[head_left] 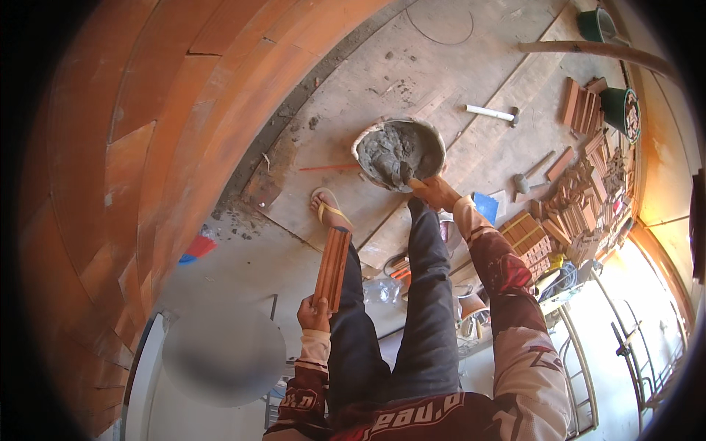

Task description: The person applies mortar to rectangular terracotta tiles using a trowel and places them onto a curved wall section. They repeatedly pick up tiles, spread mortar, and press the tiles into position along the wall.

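My left hand (315, 314) is closed round the lower end of a long terracotta tile (334, 270) with grooves along its face, held upright beside my left leg. A bucket (358, 141) of wet grey mortar (393, 151) stands in front of my feet. At its near right rim, my right hand (437, 193) grips a trowel by its wooden handle (417, 184). The trowel's blade is down in the mortar and mostly hidden.
An orange tiled wall (165, 110) curves along the left. On the boards (353, 95) lie a white-handled hammer (491, 113) and a mallet (523, 182). Stacked terracotta tiles (581, 198) and a dark green bucket (616, 110) stand at right. My sandalled foot (331, 213) is near the bucket.
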`<state>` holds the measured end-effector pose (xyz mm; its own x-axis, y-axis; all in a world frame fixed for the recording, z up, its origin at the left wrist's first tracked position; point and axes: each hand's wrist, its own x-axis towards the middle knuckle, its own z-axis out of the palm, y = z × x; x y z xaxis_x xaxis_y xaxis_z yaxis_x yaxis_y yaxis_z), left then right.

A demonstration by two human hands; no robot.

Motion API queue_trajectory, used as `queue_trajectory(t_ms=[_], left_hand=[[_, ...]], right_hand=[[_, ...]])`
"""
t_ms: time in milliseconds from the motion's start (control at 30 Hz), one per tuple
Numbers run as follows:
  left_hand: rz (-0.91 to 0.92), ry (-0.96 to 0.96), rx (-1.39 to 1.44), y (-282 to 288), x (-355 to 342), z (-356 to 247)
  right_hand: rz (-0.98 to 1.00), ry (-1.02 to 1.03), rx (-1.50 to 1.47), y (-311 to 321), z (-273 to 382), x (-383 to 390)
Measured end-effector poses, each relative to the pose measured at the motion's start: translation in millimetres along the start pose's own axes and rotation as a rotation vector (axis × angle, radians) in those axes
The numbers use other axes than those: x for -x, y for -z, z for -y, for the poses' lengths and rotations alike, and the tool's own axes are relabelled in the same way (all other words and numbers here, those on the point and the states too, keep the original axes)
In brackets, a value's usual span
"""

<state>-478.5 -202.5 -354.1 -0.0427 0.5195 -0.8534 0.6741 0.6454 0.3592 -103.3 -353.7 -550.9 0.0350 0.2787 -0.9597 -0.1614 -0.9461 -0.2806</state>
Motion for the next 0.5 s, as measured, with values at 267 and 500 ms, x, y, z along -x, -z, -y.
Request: queue_trajectory(t_ms=[267,500], left_hand=[[0.027,-0.049,-0.020,2,0,-19],[0.013,-0.075,0.016,-1,-20,-14]], right_hand=[[-0.609,0.375,0.789,-39,-4,52],[-0.685,0.475,0.915,-10,16,54]])
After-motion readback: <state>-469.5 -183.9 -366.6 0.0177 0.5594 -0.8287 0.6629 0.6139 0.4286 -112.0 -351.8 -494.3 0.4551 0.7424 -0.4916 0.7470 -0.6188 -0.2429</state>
